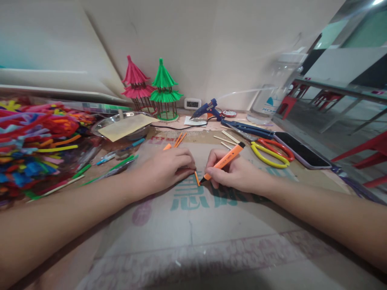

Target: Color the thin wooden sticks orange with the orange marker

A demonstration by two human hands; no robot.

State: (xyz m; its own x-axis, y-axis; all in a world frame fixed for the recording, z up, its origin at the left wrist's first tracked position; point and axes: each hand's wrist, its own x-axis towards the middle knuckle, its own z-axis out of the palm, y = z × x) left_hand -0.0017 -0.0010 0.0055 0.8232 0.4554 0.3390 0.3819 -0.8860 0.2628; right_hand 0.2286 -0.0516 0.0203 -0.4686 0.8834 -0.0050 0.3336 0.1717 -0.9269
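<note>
Head view: the left hand [179, 164] pinched the orange stick [197, 177] between both hands; its long axis slanted near-right, toward the marker [224, 160] pinched in the right hand [234, 173].

Clear plastic bottle [267, 96], shiny metal bowl [104, 128], fuzzy green pagoda [165, 96], matt paper [127, 127]

setting: craft work area, small workshop or classroom type; which of the two, cannot tell. evidence: worktop [193, 229] with pipe cleaners [39, 141] heaped at one side, glue gun [208, 109], scissors [270, 152], two little pipe-cleaner towers [165, 90] by the wall [196, 44]. beyond, at right: long table [341, 90], red stools [369, 151], hard floor [320, 125].
</note>
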